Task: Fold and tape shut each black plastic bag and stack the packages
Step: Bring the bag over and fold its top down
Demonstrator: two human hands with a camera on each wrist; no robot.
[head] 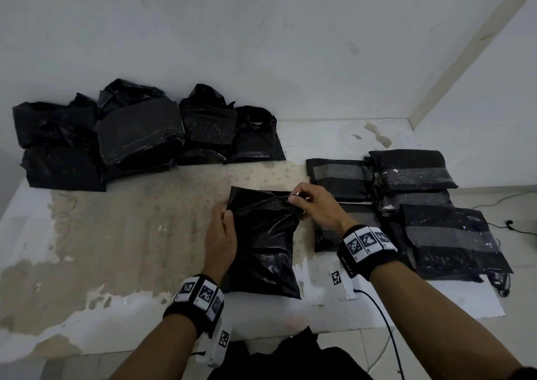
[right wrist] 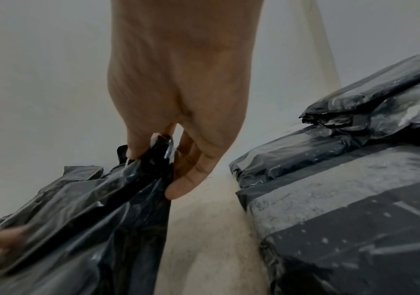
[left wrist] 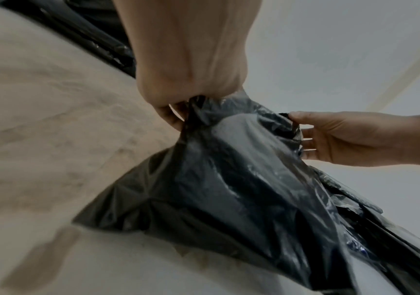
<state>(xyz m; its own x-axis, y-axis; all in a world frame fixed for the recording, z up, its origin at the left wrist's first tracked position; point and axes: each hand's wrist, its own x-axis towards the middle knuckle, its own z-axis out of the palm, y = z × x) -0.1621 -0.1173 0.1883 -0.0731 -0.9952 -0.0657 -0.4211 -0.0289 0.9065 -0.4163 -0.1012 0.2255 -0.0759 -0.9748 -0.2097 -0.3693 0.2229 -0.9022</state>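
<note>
Bag (head: 263, 243) lies mid-bench (head: 122, 234), btwn untaped bags (head: 139, 135) at back left & taped packages (head: 436, 205) at right. Left hand (head: 219, 238) fingers pinch its left edge; right hand (head: 312, 205) fingers pinch the bunched top corner.

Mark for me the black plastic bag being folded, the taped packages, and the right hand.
Black plastic bag (head: 264, 243): head view, glossy middle panel.
Taped black packages (head: 447, 237): head view, grey tape band of nearest package.
Right hand (head: 315, 205): head view, back of hand, its fingers pinching the bag's top.
</note>
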